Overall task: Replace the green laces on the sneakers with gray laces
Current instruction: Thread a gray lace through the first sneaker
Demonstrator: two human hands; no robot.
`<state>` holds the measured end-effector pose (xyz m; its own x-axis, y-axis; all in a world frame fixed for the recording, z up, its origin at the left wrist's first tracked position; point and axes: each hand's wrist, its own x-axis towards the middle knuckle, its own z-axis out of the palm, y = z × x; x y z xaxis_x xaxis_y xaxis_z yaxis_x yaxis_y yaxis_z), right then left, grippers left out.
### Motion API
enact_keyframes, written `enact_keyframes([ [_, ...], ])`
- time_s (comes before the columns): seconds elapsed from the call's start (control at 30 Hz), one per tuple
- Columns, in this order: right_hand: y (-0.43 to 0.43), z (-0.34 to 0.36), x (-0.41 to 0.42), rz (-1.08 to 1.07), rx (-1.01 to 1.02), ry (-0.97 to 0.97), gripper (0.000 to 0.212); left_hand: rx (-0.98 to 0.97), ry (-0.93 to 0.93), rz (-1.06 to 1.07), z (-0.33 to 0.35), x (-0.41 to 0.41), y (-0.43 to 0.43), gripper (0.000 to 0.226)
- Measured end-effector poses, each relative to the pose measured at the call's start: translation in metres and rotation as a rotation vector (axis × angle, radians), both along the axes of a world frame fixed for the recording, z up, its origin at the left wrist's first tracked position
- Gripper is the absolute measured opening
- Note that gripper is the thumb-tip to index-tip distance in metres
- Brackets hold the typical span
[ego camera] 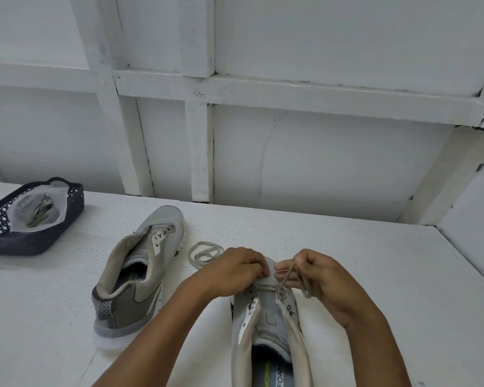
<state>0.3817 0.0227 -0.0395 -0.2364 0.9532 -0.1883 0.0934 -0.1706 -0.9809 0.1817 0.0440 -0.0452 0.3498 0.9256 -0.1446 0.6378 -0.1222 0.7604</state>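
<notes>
Near sneaker [268, 325] stood on the surface [375, 275] directly in front of me, toe pointing away and the opening toward me.

My left hand [232, 270] lay over the toe end of the lacing area, fingers curled down and gripping the upper there. My right hand [316, 275] pinched the threaded lace [287, 276] between thumb and fingertips, just above the foremost eyelets on the right side. The strand ran from the pinch down to an eyelet, and a loose length hung past my palm. One bar of lace crossed the lowest eyelet row, and the eyelets nearer me were bare. The lace read as gray-beige; I could not tell the exact shade.

Second sneaker [140, 269] stood to the left, unlaced, toe pointing away. A coiled lace [204, 254], pale gray, lay on the surface between the two sneakers, just beyond my left hand.

At the far left sat a dark patterned basket [53, 236] holding a clear bag [20, 216] with a bundle of greenish laces inside.
</notes>
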Motion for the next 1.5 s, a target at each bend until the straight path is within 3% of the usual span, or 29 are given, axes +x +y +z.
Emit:
enact_keyframes([
  [0.07,0.003,-0.001,-0.003,-0.063,-0.068,0.21,0.027,0.0,0.008,0.002,0.0,0.0,0.0,0.028],
  [0.17,0.009,-0.006,-0.007,-0.14,-0.115,0.265,0.027,-0.022,-0.025,0.007,-0.001,0.0,0.001,0.028],
  [0.37,0.014,-0.006,-0.016,-0.049,-0.043,0.123,0.022,-0.076,-0.202,0.042,-0.002,-0.009,0.005,0.026],
  [0.47,0.017,-0.002,-0.016,0.009,0.015,0.08,0.024,0.004,-0.294,0.172,0.0,-0.021,0.012,0.025],
  [0.57,0.024,-0.001,-0.013,-0.002,0.029,0.123,0.023,0.095,-0.196,0.299,0.0,-0.033,0.021,0.028],
  [0.7,0.031,0.001,-0.015,-0.002,0.074,0.071,0.04,0.202,0.152,0.289,-0.001,-0.041,0.029,0.026],
  [0.87,0.039,0.001,-0.014,-0.018,0.236,-0.346,0.039,0.16,0.39,0.277,-0.007,-0.043,0.035,0.026],
  [0.97,0.042,-0.004,-0.012,-0.025,0.305,-0.359,0.042,0.133,0.482,0.276,-0.013,-0.042,0.036,0.017],
  [1.1,0.046,-0.01,-0.013,-0.054,0.335,-0.171,0.049,0.12,0.52,0.244,-0.021,-0.041,0.037,0.013],
  [1.23,0.047,-0.015,-0.014,-0.061,0.39,-0.111,0.052,0.098,0.502,0.205,-0.022,-0.041,0.038,0.013],
  [1.37,0.052,-0.012,-0.017,-0.099,0.397,-0.066,0.04,0.115,0.455,0.206,-0.019,-0.04,0.038,0.007],
  [1.5,0.056,-0.008,-0.018,-0.181,0.405,-0.057,0.028,0.257,0.351,0.271,-0.004,-0.034,0.038,0.014],
])
